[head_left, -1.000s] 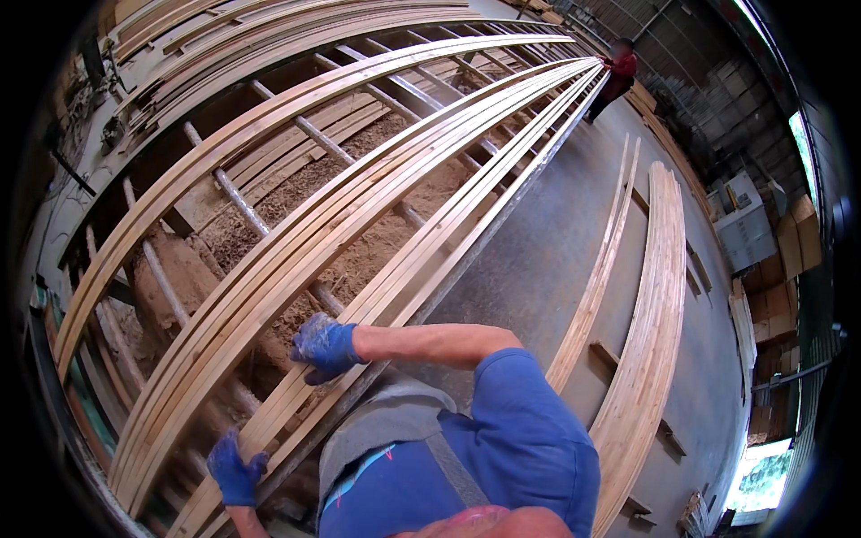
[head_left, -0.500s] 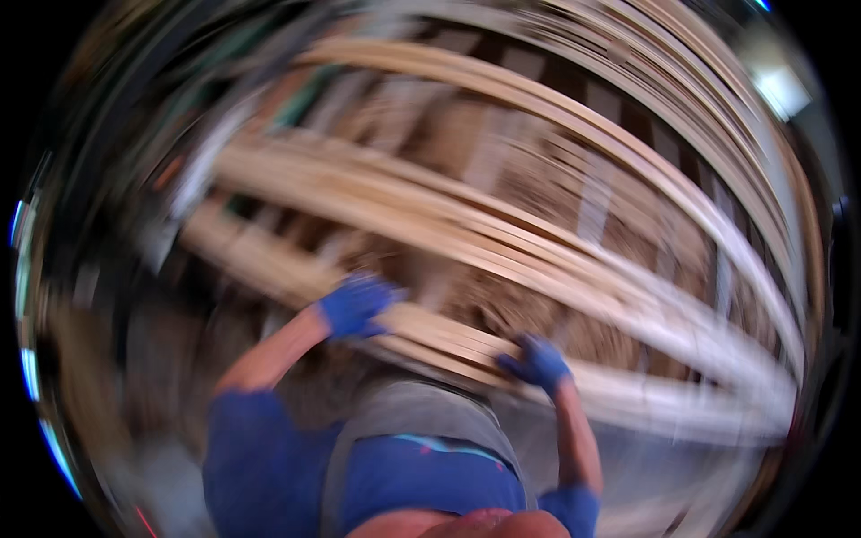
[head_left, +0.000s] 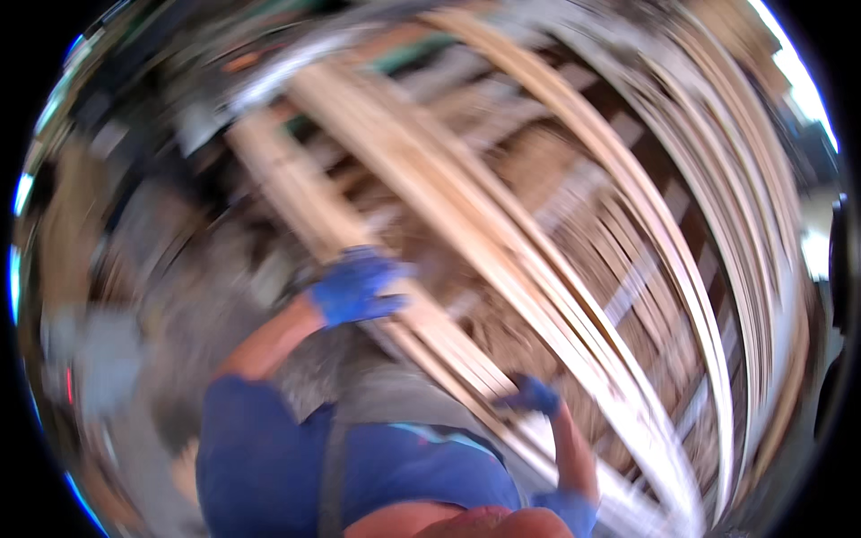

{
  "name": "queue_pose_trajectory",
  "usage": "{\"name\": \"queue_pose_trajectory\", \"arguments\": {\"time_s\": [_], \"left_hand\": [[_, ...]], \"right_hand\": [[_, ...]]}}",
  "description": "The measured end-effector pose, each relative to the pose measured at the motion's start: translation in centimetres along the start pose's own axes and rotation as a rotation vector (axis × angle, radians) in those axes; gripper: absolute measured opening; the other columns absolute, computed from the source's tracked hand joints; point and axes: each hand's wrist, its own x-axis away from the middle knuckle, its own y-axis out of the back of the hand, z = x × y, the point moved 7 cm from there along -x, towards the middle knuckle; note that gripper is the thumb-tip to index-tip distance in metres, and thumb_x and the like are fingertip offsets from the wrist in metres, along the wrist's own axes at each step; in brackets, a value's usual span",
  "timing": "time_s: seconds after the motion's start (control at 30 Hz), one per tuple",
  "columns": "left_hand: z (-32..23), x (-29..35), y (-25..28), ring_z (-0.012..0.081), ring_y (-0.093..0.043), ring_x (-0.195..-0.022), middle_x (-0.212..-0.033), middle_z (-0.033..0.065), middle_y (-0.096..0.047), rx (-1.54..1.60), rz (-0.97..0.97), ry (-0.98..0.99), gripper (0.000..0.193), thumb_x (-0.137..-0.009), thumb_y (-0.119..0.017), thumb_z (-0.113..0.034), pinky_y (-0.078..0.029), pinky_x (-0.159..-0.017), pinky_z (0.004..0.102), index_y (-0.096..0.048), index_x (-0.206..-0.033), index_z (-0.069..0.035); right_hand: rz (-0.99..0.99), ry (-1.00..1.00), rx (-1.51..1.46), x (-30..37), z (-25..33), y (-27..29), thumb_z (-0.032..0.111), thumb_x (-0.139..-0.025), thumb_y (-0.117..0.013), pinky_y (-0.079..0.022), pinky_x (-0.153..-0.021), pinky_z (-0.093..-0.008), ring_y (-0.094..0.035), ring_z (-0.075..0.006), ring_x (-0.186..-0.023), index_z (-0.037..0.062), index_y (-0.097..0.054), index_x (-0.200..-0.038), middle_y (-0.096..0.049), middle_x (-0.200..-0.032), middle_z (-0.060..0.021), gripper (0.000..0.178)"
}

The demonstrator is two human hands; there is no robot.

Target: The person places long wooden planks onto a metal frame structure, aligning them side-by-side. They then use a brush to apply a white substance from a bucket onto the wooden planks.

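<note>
Lays the left hand (head_left: 359,285) on top of the near bundle of wooden strips (head_left: 439,334), with fingers partly spread. Puts the right hand (head_left: 535,395) on the same bundle, farther down to the right, with fingers bent. Cannot tell, because of blur, the firmness of either grip or any closing around the wood. Has the near bundle lying slantwise, just before the grey apron (head_left: 395,387), beside a wider bundle (head_left: 475,242), with narrow boards (head_left: 599,136) beyond.
</note>
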Motion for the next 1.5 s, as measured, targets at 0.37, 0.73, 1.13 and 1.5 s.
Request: {"name": "queue_pose_trajectory", "arguments": {"time_s": [0.37,0.73,1.13,1.5], "left_hand": [[-11.3,-15.6,-5.0,0.0318,-0.065,-0.076,-0.093,0.0188,-0.069,-0.033,0.667,-0.534,0.037,-0.086,-0.065,-0.034,-0.051,-0.072,0.0403,-0.069,-0.105,-0.001],[-9.0,-13.3,-14.8,0.0311,-0.066,-0.084,-0.09,0.0208,-0.069,0.042,1.415,-0.187,0.049,-0.087,-0.064,-0.048,-0.051,-0.077,0.0404,-0.068,-0.099,-0.001],[-9.7,-8.6,-14.6,0.0397,-0.064,-0.09,-0.097,0.0217,-0.065,-0.227,0.476,-0.625,0.08,-0.069,-0.077,-0.063,-0.051,-0.077,0.0482,-0.061,-0.116,-0.001],[-11.0,-3.4,-10.2,0.0413,-0.062,-0.092,-0.101,0.0234,-0.066,-0.169,0.393,-0.603,0.053,-0.084,-0.068,-0.043,-0.047,-0.08,0.0485,-0.062,-0.115,0.0]], "right_hand": [[-0.596,0.077,0.316,11.1,4.0,5.7,0.052,-0.062,-0.082,-0.053,-0.085,-0.0429,-0.068,-0.0363,-0.095,0.0072,-0.068,-0.11,-0.071,-0.1,-0.0192,0.067],[-0.706,0.13,0.364,11.4,4.1,2.6,0.045,-0.063,-0.084,-0.051,-0.08,-0.0489,-0.065,-0.0383,-0.092,0.0061,-0.064,-0.103,-0.066,-0.098,-0.0172,0.059],[-0.82,-0.056,0.275,11.2,-0.9,1.6,0.065,-0.071,-0.07,-0.046,-0.085,-0.0502,-0.059,-0.0354,-0.102,0.008,-0.065,-0.104,-0.065,-0.098,-0.0157,0.066],[-1.256,0.064,0.208,12.8,-0.1,-4.4,0.046,-0.079,-0.07,-0.047,-0.077,-0.0486,-0.061,-0.0372,-0.086,0.0073,-0.065,-0.09,-0.063,-0.087,-0.0128,0.041]]}}
